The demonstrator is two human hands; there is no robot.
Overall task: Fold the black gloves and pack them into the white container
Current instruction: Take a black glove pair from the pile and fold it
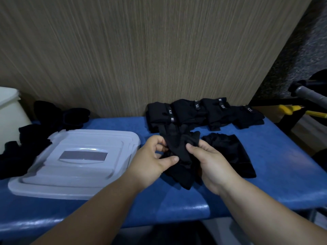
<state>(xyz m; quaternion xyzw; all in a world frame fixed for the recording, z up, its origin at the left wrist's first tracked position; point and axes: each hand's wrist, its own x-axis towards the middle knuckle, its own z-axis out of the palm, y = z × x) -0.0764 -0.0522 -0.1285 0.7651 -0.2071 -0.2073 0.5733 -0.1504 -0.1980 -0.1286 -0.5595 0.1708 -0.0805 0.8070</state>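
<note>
A crumpled black glove lies in the middle of the blue table, pinched from both sides. My left hand grips its left edge with thumb and fingers. My right hand holds its right edge. The white container sits to the left with its lid on. A row of folded black gloves with small labels lines the back wall. One more flat black glove lies just right of my right hand.
Loose black gloves are heaped at the left, behind and beside the container. A white bucket stands at the far left. Yellow-handled tools and a grey bar lie beyond the table's right end. A wood-grain wall rises behind.
</note>
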